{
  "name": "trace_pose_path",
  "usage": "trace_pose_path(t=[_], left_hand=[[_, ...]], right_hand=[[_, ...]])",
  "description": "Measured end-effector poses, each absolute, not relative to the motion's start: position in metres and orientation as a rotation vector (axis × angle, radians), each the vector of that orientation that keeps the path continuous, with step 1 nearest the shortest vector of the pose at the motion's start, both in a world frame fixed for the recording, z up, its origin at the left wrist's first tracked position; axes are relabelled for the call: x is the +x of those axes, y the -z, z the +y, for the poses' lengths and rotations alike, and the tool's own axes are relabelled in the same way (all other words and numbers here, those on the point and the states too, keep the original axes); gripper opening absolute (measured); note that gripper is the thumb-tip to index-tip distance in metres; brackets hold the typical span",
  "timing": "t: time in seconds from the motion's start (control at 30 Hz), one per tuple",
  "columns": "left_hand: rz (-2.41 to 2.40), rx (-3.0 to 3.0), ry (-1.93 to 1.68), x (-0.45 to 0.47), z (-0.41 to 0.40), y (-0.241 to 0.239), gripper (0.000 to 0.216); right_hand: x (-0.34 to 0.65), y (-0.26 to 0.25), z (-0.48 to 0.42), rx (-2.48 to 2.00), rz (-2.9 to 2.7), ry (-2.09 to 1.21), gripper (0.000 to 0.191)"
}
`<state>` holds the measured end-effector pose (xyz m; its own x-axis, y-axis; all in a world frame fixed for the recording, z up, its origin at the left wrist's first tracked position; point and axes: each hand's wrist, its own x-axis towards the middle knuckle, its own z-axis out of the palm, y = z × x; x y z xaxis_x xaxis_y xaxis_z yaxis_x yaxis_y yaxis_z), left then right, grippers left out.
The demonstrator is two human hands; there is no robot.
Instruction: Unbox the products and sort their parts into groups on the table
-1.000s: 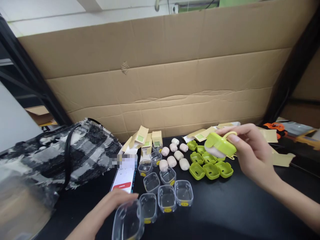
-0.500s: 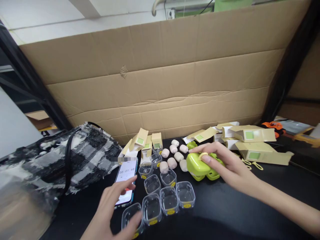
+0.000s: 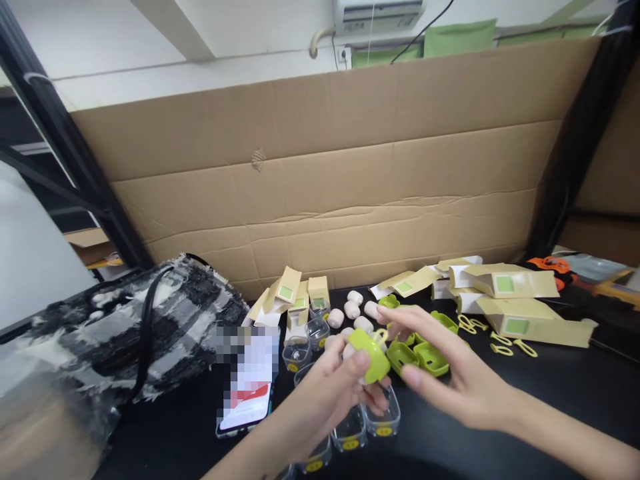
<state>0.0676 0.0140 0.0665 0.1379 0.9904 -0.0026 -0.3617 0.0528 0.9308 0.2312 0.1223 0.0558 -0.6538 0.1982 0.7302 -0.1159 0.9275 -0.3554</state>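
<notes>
My left hand [image 3: 323, 393] grips a glossy green lid [image 3: 375, 357] with a pale yellow loop [image 3: 381, 337] on its top. Close on its right, my right hand [image 3: 457, 370] is open, thumb and fingers spread, with nothing seen between them. Below both hands stand several clear plastic cups [image 3: 384, 413] with yellow labels, partly covered by my left arm. More green lids [image 3: 433, 360] lie just behind my right hand. Beyond the lid sit several pale pinkish rounded cylinders [image 3: 353, 309].
Loose yellow loops [image 3: 501, 339] lie on the black table at right, near flattened cardboard boxes [image 3: 525, 280]. A phone [image 3: 250, 393] and a shaggy checked bag [image 3: 165, 327] are at left. A tall cardboard panel [image 3: 340, 187] closes off the back.
My left hand has come up and right from the cups and taken the green lid. My right hand has let go of it and opened. The view has tilted upward.
</notes>
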Motion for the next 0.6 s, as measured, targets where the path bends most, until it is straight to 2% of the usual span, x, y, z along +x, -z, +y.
trace_pose_path(t=[0.07,0.23,0.33,0.5,0.6], left_hand=[[0.952,1.041,-1.224,0.065,0.011,-0.064,0.044],[1.179,1.185,-1.075,0.065,0.005,-0.056,0.057],[1.16,1.183,-1.047,0.066,0.004,-0.052,0.062],[1.179,1.182,-1.067,0.072,0.004,-0.042,0.088],[1.209,1.154,-1.11,0.076,0.003,-0.044,0.092]], right_hand=[[0.23,-0.053,0.117,-0.074,-2.284,-0.37,0.059],[0.225,-0.047,0.099,-0.061,-2.229,-0.153,0.05],[0.225,-0.047,0.093,0.0,-2.215,-0.073,0.049],[0.223,-0.045,0.09,0.073,-2.267,-0.058,0.047],[0.223,-0.047,0.089,0.083,-2.286,-0.078,0.045]])
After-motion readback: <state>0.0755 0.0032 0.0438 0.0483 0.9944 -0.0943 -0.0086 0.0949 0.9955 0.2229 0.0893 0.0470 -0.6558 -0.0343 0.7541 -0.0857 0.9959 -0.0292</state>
